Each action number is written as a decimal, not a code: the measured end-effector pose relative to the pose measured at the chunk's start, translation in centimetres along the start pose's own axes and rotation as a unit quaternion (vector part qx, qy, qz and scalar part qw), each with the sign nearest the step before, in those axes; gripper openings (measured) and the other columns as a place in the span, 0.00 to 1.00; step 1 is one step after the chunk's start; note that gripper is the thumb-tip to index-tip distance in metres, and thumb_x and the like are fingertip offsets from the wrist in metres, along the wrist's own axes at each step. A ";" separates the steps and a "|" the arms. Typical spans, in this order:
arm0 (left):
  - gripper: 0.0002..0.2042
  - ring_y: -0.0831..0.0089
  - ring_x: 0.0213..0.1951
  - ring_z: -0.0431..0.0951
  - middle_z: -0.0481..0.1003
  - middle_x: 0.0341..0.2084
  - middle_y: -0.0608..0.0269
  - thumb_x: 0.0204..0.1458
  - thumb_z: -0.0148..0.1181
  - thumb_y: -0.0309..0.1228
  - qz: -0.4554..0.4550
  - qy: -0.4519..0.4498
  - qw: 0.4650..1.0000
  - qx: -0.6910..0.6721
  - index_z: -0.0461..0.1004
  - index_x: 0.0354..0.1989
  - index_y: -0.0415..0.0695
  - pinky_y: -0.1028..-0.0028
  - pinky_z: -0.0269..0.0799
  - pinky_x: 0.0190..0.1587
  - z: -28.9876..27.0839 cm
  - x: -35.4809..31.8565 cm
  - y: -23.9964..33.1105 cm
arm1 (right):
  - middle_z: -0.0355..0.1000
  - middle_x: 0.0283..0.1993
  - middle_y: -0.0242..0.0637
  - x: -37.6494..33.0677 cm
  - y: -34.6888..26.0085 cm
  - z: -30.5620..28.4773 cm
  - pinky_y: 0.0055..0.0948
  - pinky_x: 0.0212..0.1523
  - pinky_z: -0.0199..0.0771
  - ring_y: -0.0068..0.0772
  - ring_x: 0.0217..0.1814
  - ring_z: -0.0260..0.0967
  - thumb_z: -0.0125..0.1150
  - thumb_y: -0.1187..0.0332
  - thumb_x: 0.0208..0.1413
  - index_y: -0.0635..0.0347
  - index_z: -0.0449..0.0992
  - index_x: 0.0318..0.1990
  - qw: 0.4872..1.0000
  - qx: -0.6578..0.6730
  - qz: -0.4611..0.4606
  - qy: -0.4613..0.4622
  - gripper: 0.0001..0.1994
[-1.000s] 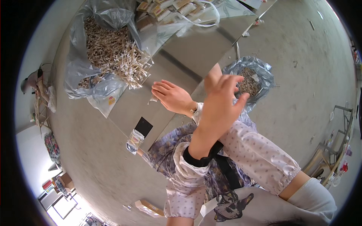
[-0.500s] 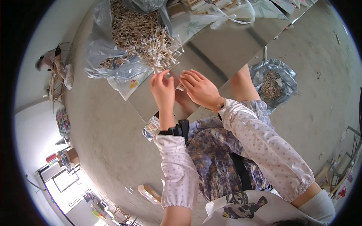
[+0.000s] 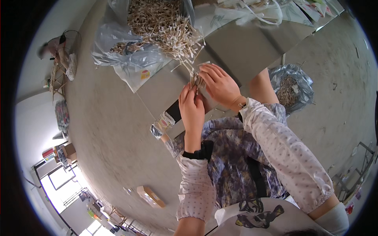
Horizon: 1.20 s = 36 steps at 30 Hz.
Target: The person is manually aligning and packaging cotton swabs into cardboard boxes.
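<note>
A large heap of cotton swabs (image 3: 161, 29) with wooden sticks spills from a grey plastic bag (image 3: 112, 45) at the table's far left. Just in front of the heap, my two hands meet over the glossy tabletop. Some swabs (image 3: 193, 78) stand up from the fingertips of my left hand (image 3: 191, 108), which are closed on them. My right hand (image 3: 220, 84) has its fingers curled around a small bundle of swabs (image 3: 201, 82), right beside the left fingertips. How many each hand grips is hidden by the fingers.
A clear pack of swabs (image 3: 164, 121) lies at the table's near left edge. Right of my knee, a grey bag (image 3: 288, 92) of swabs rests on the floor. Clear packs and a white strap (image 3: 271, 19) lie at the far edge. A cardboard box (image 3: 151, 196) sits on the floor.
My left hand has moved right and nearer, next to my right hand, and now has swabs in its fingertips. Several swabs now trail from the heap toward the hands. The view has shifted slightly.
</note>
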<state>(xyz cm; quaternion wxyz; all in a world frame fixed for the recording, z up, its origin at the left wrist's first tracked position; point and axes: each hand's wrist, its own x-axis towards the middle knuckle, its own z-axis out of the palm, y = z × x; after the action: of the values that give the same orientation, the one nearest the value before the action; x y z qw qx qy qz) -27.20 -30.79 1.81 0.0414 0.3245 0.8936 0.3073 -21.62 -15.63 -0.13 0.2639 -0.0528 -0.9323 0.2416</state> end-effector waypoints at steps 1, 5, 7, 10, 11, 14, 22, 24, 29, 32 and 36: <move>0.16 0.49 0.56 0.71 0.72 0.54 0.50 0.54 0.56 0.23 0.005 0.010 1.000 -0.018 0.75 0.52 0.35 0.60 0.65 0.60 -0.3 -0.7 0.2 | 0.68 0.59 0.41 0.0 0.1 0.0 0.39 0.70 0.59 0.40 0.67 0.63 0.58 0.70 0.51 0.65 0.72 0.51 1.000 -0.008 -0.003 0.008 0.19; 0.22 0.50 0.59 0.68 0.70 0.56 0.48 0.52 0.58 0.22 -0.092 0.061 0.987 -0.118 0.67 0.57 0.38 0.58 0.64 0.61 -0.8 -2.0 0.9 | 0.67 0.62 0.40 -0.2 0.2 0.2 0.40 0.71 0.58 0.40 0.69 0.60 0.58 0.71 0.50 0.64 0.70 0.55 1.000 -0.015 0.006 0.000 0.22; 0.26 0.49 0.58 0.69 0.70 0.56 0.46 0.50 0.61 0.23 -0.097 0.054 0.988 -0.110 0.63 0.60 0.38 0.58 0.64 0.61 -1.0 -1.7 0.9 | 0.66 0.63 0.40 -0.2 -0.1 0.2 0.41 0.71 0.58 0.40 0.69 0.60 0.58 0.71 0.50 0.63 0.69 0.56 1.000 -0.014 0.003 -0.004 0.23; 0.26 0.48 0.57 0.69 0.70 0.55 0.47 0.50 0.61 0.24 -0.083 0.060 0.987 -0.125 0.64 0.59 0.38 0.57 0.64 0.60 -0.3 -0.7 1.2 | 0.65 0.64 0.40 -0.3 -0.1 0.1 0.41 0.72 0.57 0.39 0.70 0.59 0.58 0.71 0.50 0.63 0.68 0.58 1.000 -0.023 0.001 -0.017 0.25; 0.25 0.48 0.57 0.69 0.71 0.55 0.47 0.51 0.61 0.24 -0.056 0.046 0.993 -0.088 0.64 0.59 0.38 0.57 0.64 0.60 0.0 -0.2 1.3 | 0.64 0.65 0.40 -0.4 0.0 0.1 0.41 0.72 0.56 0.39 0.71 0.58 0.58 0.71 0.50 0.62 0.68 0.59 0.999 -0.029 0.002 -0.026 0.26; 0.25 0.47 0.57 0.69 0.72 0.53 0.46 0.51 0.61 0.23 -0.004 0.016 0.999 -0.047 0.64 0.59 0.38 0.56 0.64 0.60 0.5 0.9 0.5 | 0.63 0.66 0.39 0.0 -0.8 -0.4 0.41 0.72 0.56 0.38 0.72 0.58 0.58 0.72 0.50 0.61 0.68 0.60 0.998 -0.023 -0.016 -0.048 0.26; 0.17 0.53 0.48 0.75 0.77 0.45 0.55 0.49 0.59 0.19 0.028 0.039 0.998 -0.042 0.72 0.49 0.42 0.60 0.71 0.49 0.3 1.9 0.0 | 0.63 0.67 0.40 -0.2 0.1 -0.2 0.41 0.73 0.55 0.38 0.73 0.56 0.61 0.70 0.49 0.60 0.69 0.58 0.999 -0.024 0.002 -0.044 0.25; 0.15 0.53 0.47 0.75 0.77 0.44 0.56 0.49 0.59 0.18 0.034 0.038 0.998 -0.038 0.72 0.47 0.41 0.59 0.71 0.49 0.1 1.9 -0.5 | 0.63 0.67 0.40 -0.2 0.1 -0.2 0.41 0.73 0.54 0.38 0.73 0.55 0.61 0.69 0.49 0.60 0.69 0.58 0.998 -0.024 0.003 -0.056 0.25; 0.12 0.54 0.46 0.76 0.78 0.42 0.57 0.48 0.59 0.17 0.045 0.049 0.997 -0.034 0.73 0.41 0.41 0.59 0.72 0.48 0.1 1.8 -0.2 | 0.64 0.66 0.37 -0.2 0.0 0.0 0.41 0.74 0.53 0.37 0.73 0.54 0.63 0.68 0.49 0.58 0.71 0.55 0.999 -0.028 -0.009 -0.037 0.23; 0.11 0.54 0.45 0.76 0.78 0.42 0.57 0.48 0.59 0.17 0.061 0.041 0.997 -0.036 0.73 0.41 0.41 0.60 0.72 0.47 0.1 1.8 -0.3 | 0.65 0.65 0.34 -0.1 -0.3 -0.2 0.42 0.74 0.53 0.37 0.73 0.55 0.63 0.67 0.49 0.55 0.72 0.53 0.998 -0.034 -0.021 -0.038 0.22; 0.13 0.54 0.45 0.76 0.78 0.41 0.57 0.48 0.60 0.18 0.052 0.039 0.997 -0.044 0.74 0.43 0.41 0.60 0.72 0.48 0.2 1.7 -0.4 | 0.68 0.61 0.33 -0.2 -0.1 -0.1 0.43 0.73 0.54 0.37 0.72 0.57 0.64 0.68 0.48 0.54 0.73 0.52 0.998 -0.032 -0.023 -0.045 0.21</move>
<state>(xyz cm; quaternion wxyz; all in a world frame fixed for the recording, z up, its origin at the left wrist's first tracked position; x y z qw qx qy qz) -28.70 -29.83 1.62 0.0044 0.3562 0.8622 0.3602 -21.38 -15.74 -0.08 0.2250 -0.0288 -0.9516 0.2074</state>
